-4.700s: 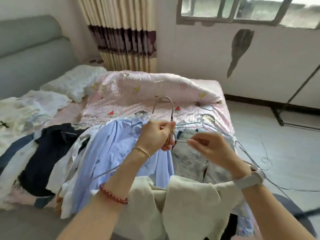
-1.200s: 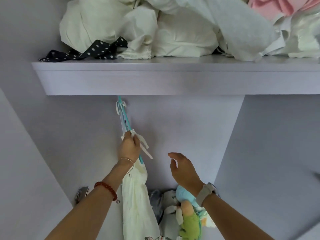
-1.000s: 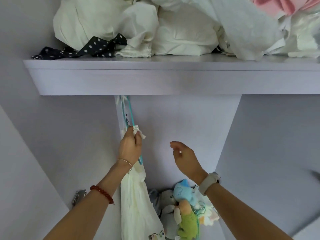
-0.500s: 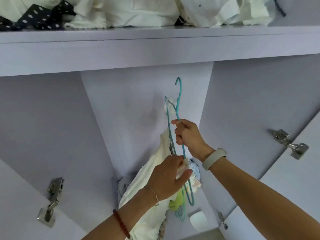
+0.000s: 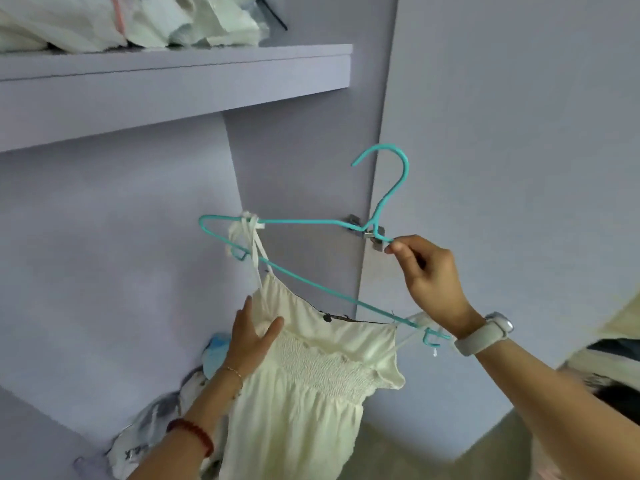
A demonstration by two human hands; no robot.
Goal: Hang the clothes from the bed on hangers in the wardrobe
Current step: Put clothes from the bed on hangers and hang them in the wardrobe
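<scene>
From the head camera, the right hand (image 5: 427,278) pinches the teal hanger (image 5: 311,221) by its shoulder just below the hook, holding it tilted in front of the wardrobe's side panel (image 5: 298,161) under the shelf (image 5: 173,81), while the left hand (image 5: 251,341), fingers spread, presses flat on the cream dress (image 5: 311,393) tied to it.

Glossy hanger (image 5: 311,221) — soft cloth dress (image 5: 311,375).

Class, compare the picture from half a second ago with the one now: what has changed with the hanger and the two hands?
The hanger has turned broadside. The left hand let go of the dress and now rests open on it. The right hand still pinches the hanger.
</scene>
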